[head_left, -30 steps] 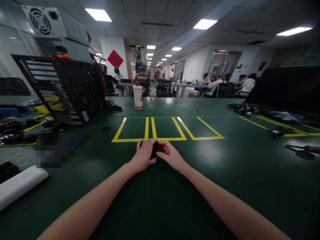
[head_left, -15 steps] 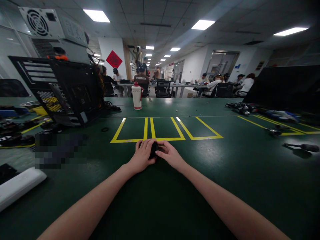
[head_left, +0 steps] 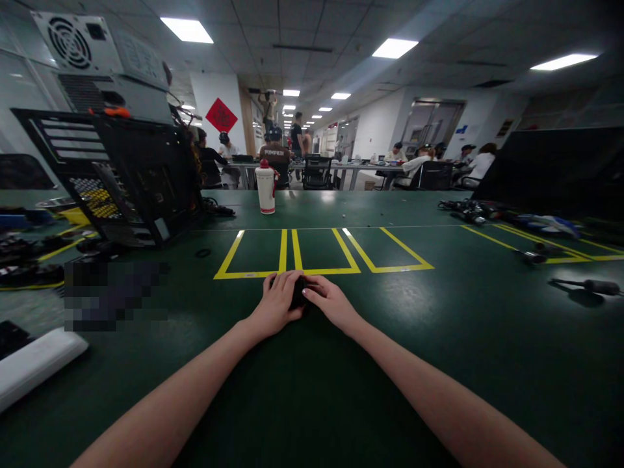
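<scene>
Just in front of the yellow tape, both my hands meet over a small black object. My left hand is wrapped over its top and left side, with the thumb low near the front. From the right, my right hand pinches it, thumb in front and fingers behind. Most of the object is covered by fingers, so its kind cannot be made out. It appears to be on or close to the green table.
Yellow tape outlines lie ahead. A white bottle with a red cap stands behind them. An open computer case with a power supply on top is at left. A screwdriver lies at right; a white bar at left.
My hands hold nearly the same pose around the black object. The view has shifted very slightly. In the background, a standing person in dark clothes shows more clearly.
</scene>
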Available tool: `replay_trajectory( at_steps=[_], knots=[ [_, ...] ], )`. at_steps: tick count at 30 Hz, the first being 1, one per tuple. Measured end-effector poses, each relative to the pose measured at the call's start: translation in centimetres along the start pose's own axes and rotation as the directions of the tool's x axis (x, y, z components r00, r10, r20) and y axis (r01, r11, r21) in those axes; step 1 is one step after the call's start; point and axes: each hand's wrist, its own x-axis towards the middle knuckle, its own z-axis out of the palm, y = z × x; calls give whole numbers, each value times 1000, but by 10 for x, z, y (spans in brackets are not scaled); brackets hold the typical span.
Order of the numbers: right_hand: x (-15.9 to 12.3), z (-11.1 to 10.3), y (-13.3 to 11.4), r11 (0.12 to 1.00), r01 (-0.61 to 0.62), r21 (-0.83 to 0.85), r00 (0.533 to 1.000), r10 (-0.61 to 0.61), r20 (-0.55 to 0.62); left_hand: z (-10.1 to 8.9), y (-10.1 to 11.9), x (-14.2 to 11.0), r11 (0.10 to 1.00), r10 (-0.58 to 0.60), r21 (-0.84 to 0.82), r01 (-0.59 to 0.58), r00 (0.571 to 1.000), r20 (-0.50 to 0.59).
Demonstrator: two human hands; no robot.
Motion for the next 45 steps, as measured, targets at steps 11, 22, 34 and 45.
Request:
replay_trajectory(
  at_steps=[11, 22, 34, 45],
  knots=[
    [-3, 2, -2, 998, 63, 17, 997, -62, -39, 0, -1, 0, 1000, -12, -8, 12, 1000, 7],
    [-8, 2, -4, 997, 46, 55, 999, -47, 20, 0, -1, 0, 1000, -6, -2, 6, 1000, 11],
    [-4, 0, -3, 1000, -7, 21, 1000, 7, 10, 3, -3, 0, 1000, 1, -10, -1, 1000, -19],
    [-7, 3, -6, 995, 81, 51, 997, -80, -22, 2, -1, 0, 1000, 4, -2, -4, 1000, -18]
  ],
)
